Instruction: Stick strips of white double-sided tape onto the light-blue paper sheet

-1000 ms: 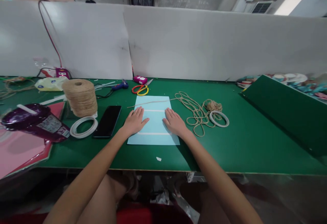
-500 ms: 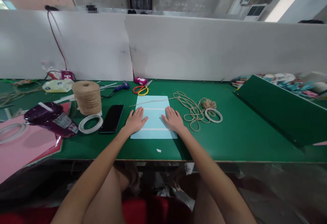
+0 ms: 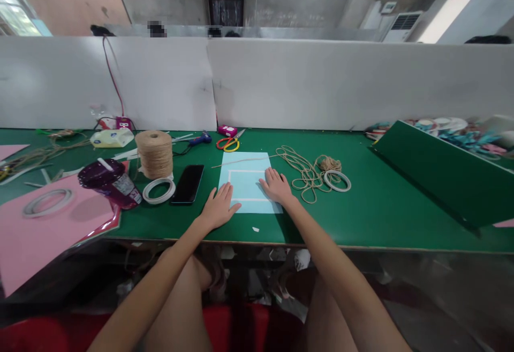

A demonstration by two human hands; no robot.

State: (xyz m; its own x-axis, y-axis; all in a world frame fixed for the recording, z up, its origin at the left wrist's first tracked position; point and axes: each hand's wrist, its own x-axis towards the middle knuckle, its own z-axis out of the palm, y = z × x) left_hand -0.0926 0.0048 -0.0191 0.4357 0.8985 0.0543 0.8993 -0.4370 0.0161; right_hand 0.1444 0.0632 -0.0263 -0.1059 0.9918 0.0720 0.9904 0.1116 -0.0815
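Note:
A light blue sheet [image 3: 249, 184] with white strips forming a frame shape lies flat on the green table. My left hand [image 3: 218, 206] rests open across its left edge, fingers pointing away from me. On the sheet's right edge lies my right hand [image 3: 277, 185], also open, with its fingers stretched out. A strand from the loose twine [image 3: 299, 170] runs across the top of the sheet. To the right, a roll of white tape [image 3: 337, 181] lies against a small twine bundle [image 3: 330, 163]. Neither hand grips anything.
Left of the sheet are a phone [image 3: 187, 184], another tape roll [image 3: 159, 191], a twine spool [image 3: 155, 154] and a tilted purple cup [image 3: 110, 183]. Scissors [image 3: 230, 143] and a blue glue gun [image 3: 199, 138] lie behind. A green board [image 3: 441, 175] leans at right.
My left hand has slid toward me along the sheet's left edge, uncovering the left white strip. My right hand stays at the right edge. The camera view has shifted slightly.

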